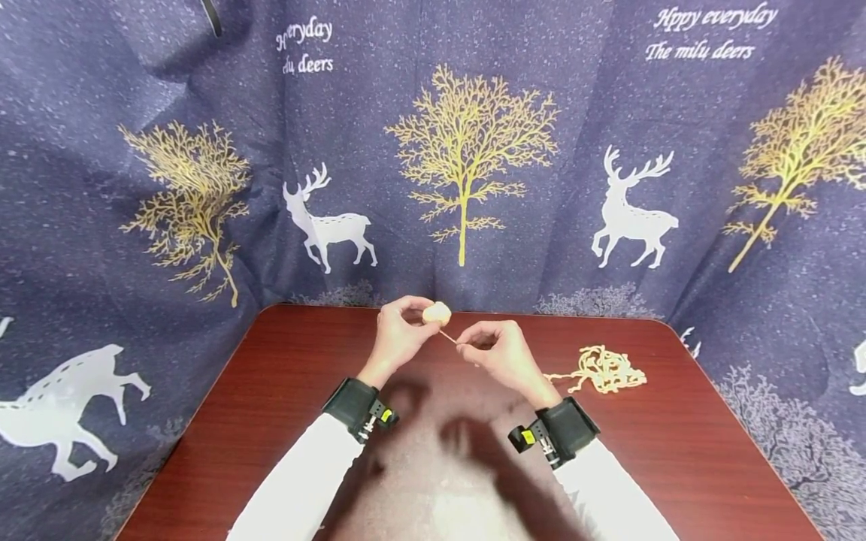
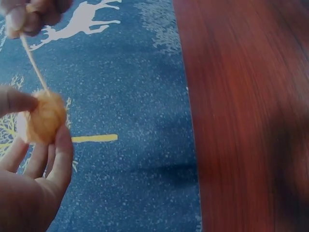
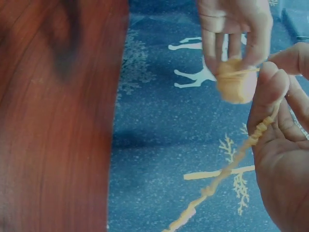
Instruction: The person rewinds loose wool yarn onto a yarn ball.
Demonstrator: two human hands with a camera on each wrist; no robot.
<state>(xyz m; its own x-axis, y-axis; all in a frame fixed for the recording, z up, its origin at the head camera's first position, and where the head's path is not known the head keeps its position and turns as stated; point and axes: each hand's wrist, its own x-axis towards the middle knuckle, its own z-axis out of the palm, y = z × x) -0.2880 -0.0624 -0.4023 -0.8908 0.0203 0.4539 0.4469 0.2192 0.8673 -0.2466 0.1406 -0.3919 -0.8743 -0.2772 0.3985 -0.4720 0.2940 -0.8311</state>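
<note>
A small pale-yellow ball of yarn (image 1: 437, 313) is held between the thumb and fingertips of my left hand (image 1: 399, 336), above the far part of the table. From the ball a taut strand of yarn (image 2: 35, 65) runs to my right hand (image 1: 499, 352), which pinches it between thumb and fingers. Past the right hand, the right wrist view shows the strand continuing as a crinkled length (image 3: 207, 189) hanging down. A loose tangled heap of the same yarn (image 1: 607, 370) lies on the table to the right, its tail leading toward the right wrist.
The reddish-brown wooden table (image 1: 271, 376) has rounded far corners. Behind it and at both sides hangs a dark blue curtain (image 1: 419, 188) with white deer and gold trees. Each wrist wears a black band with a small camera (image 1: 564, 432).
</note>
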